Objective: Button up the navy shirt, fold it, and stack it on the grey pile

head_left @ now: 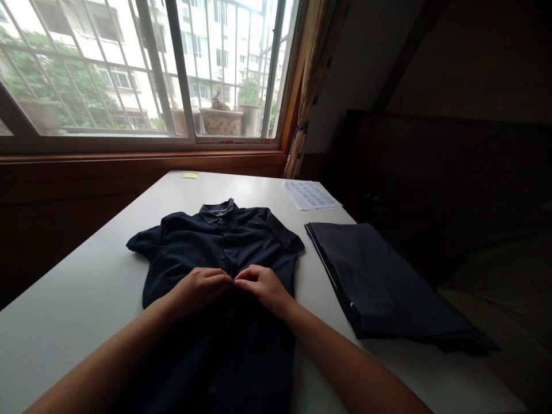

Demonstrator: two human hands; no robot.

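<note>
A dark navy short-sleeved shirt [224, 241] lies flat on the white table [86, 287], front up, collar toward the window. My left hand [200, 287] and my right hand [261, 284] meet at the shirt's button placket, about halfway down the front. Both hands have their fingers curled and pinched on the fabric at the placket, fingertips almost touching each other. What exactly is between the fingers is too small to make out.
A folded dark garment [379, 276] lies on the table's right side, reaching its edge. A printed paper sheet [310, 195] rests at the far right, a yellow sticky note [190, 175] at the far edge. A barred window [142, 69] spans the back wall.
</note>
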